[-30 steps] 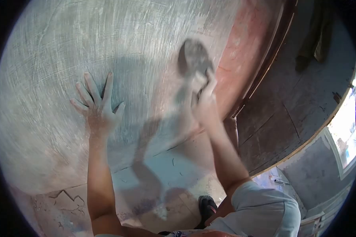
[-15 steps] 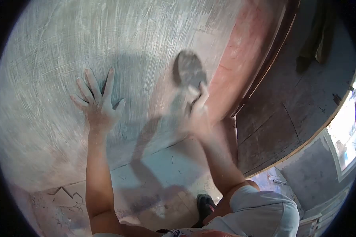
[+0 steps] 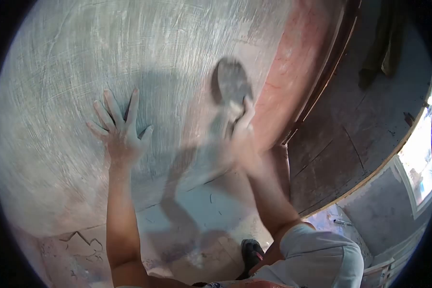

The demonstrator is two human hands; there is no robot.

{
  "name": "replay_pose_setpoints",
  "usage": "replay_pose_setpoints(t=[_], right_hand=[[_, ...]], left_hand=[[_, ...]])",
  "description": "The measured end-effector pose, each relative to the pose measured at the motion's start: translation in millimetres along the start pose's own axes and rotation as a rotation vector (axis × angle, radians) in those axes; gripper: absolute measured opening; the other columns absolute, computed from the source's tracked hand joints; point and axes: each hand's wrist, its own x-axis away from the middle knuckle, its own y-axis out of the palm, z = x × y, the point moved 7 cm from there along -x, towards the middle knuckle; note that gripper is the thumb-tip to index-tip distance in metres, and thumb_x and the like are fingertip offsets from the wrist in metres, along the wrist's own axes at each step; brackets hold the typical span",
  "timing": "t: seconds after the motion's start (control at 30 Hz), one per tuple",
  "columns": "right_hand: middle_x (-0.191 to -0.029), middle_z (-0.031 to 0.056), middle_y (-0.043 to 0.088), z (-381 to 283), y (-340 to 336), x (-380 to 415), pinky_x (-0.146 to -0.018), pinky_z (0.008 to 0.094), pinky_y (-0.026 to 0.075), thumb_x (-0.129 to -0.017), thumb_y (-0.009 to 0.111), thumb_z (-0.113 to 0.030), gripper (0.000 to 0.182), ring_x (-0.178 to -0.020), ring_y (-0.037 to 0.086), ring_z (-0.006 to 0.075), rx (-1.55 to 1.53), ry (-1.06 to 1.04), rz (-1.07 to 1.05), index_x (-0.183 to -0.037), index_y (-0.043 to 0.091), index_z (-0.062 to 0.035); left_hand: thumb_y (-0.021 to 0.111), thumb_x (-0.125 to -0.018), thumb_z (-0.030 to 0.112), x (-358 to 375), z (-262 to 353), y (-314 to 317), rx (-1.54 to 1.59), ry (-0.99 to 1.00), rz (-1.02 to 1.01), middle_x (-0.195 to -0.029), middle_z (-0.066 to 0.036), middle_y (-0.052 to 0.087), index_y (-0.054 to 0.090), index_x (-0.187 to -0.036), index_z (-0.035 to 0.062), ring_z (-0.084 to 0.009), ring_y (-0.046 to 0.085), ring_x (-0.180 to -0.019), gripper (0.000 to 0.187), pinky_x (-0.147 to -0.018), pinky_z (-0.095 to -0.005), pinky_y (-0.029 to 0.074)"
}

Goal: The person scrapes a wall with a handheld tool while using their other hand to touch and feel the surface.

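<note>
My left hand [image 3: 122, 127], dusted pale, lies flat against the wall [image 3: 173, 43] with its fingers spread. That wall has a whitish, streaked coating marked by many fine scratch lines. In my right hand [image 3: 241, 137], smeared by motion, is a dark grey oval tool [image 3: 234, 80] with a flat face. A thumb or finger rests along its lower edge, and its grip is mostly hidden. The tool overlaps the coated wall close to a reddish strip [image 3: 288, 67], with a dark shadow along its left side.
Right of the reddish strip runs a dark wooden frame [image 3: 321, 81] beside a dark panel [image 3: 338, 149]. Cloth [image 3: 381, 53] hangs at the upper right. A bright window [image 3: 417, 158] is at the far right. Below, my shoe [image 3: 251, 252] stands on the dusty floor [image 3: 197, 261].
My left hand appears slightly lower in the view, still flat and spread. My right hand and the oval tool have shifted slightly, with the tool a little higher and farther right.
</note>
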Motion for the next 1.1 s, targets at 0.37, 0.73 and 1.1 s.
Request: replay_pose_setpoints(t=[0.37,0.73,1.1], right_hand=[[-0.11,0.0413,0.069,-17,0,30,-0.087,0.0583,0.057,-0.098,0.055,-0.003,0.084,-0.097,0.071,0.0568,0.272,-0.297,0.09,-0.162,0.001,0.0079],[-0.119,0.0422,0.062,-39,-53,-118,-0.088,0.058,0.054,-0.1,0.057,-0.005,0.076,-0.099,0.066,0.0589,0.062,-0.003,0.0,-0.161,0.013,0.0053],[-0.145,0.0418,0.048,10,-20,-35,-0.106,0.0533,0.05,-0.102,0.059,-0.007,0.077,-0.124,0.062,0.0561,0.004,-0.149,0.009,-0.162,0.013,0.0053]], left_hand=[[0.081,-0.084,0.049,-1,2,-1,-0.017,-0.022,-0.055,-0.178,-0.024,-0.003,0.019,-0.171,0.041,-0.0582,-0.003,-0.159,0.107,-0.114,-0.0867,0.004],[0.082,-0.082,0.05,-2,4,-3,-0.014,-0.031,-0.063,-0.178,-0.025,-0.003,0.02,-0.171,0.0387,-0.0571,-0.004,-0.16,0.109,-0.116,-0.0843,0.001],[0.084,-0.08,0.049,-1,2,-2,-0.001,-0.011,-0.055,-0.178,-0.025,-0.004,0.023,-0.171,0.0384,-0.0571,-0.005,-0.16,0.11,-0.115,-0.0857,0.0]])
